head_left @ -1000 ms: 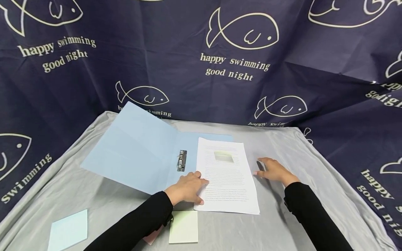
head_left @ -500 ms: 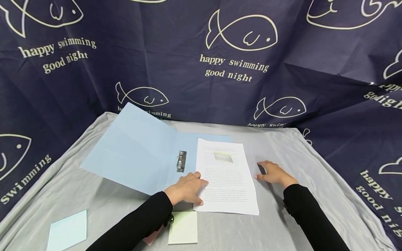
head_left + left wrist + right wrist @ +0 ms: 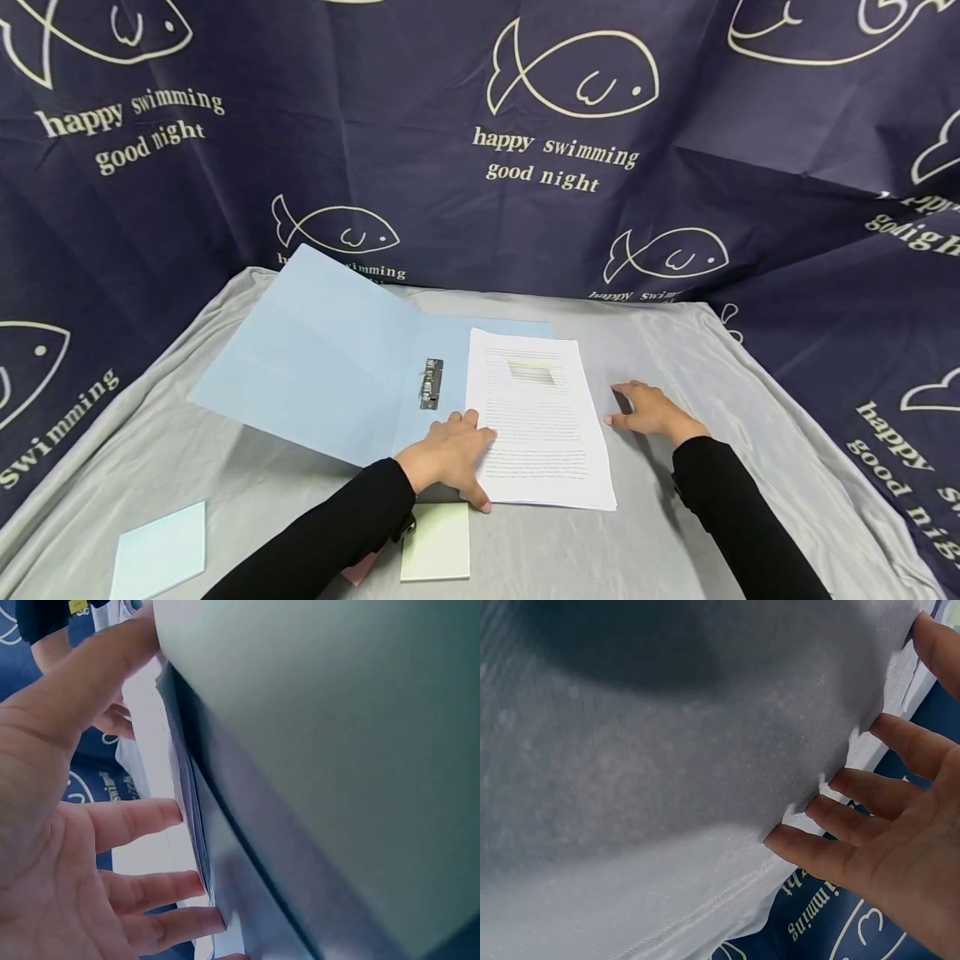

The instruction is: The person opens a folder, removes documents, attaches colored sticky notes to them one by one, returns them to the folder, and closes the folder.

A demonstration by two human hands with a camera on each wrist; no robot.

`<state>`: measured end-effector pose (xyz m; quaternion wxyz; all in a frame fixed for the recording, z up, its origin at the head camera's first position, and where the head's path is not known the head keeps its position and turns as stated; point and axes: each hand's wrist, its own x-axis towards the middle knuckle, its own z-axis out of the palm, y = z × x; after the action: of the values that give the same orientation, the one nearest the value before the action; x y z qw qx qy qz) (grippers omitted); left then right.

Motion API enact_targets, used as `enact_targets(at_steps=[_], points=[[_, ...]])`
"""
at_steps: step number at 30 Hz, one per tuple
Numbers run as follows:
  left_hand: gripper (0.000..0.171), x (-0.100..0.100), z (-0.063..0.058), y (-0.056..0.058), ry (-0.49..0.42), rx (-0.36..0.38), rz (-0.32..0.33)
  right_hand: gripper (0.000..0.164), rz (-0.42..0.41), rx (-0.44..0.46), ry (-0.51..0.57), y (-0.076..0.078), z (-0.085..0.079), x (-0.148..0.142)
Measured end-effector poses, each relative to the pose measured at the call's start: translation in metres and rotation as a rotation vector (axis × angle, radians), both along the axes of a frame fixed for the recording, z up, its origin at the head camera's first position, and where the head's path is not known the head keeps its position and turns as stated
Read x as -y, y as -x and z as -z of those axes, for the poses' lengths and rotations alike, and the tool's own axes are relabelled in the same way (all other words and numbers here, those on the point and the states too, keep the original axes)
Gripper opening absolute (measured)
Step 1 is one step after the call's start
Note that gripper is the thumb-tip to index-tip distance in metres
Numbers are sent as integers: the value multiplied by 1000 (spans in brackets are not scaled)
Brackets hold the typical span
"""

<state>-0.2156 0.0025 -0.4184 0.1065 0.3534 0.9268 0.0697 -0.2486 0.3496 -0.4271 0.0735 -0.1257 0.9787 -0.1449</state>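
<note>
A stack of printed paper lies partly over the right side of an open light-blue folder. My left hand rests at the stack's left edge with fingers spread, its thumb by the near left corner. In the left wrist view, the fingertips of that hand meet the edges of the sheets. To the right of the paper, my right hand stands apart from it. The right wrist view has its spread fingertips touching the grey cloth. A metal clip sits near the folder's spine.
Nearest me are a light-blue pad, a pale yellow-green pad and a reddish pad, the last partly under my left sleeve. The folder's left cover is raised at a slant. A dark fish-print curtain hangs behind the table.
My left thumb has moved toward me, from on the paper's left edge to its near left corner. The right hand, the paper and the folder stay in place.
</note>
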Motion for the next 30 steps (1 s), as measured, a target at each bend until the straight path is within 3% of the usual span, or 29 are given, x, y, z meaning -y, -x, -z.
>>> enact_targets(at_steps=[7,14,17,19,24,30], points=[[84,8,-5,6,-46,109,21,65,0,-6,-3,0,1,2],[41,17,-2,10,-226,186,59,64,11,1,-14,1,3,5],[20,19,-1,6,-305,162,78,64,17,8,-16,0,4,5],[13,20,-1,1,-341,103,104,64,17,9,-17,0,4,5],[23,19,-4,-10,-412,-20,151,66,23,15,-23,-1,3,3],[25,18,-6,-14,-435,-52,140,67,31,22,-23,0,3,1]])
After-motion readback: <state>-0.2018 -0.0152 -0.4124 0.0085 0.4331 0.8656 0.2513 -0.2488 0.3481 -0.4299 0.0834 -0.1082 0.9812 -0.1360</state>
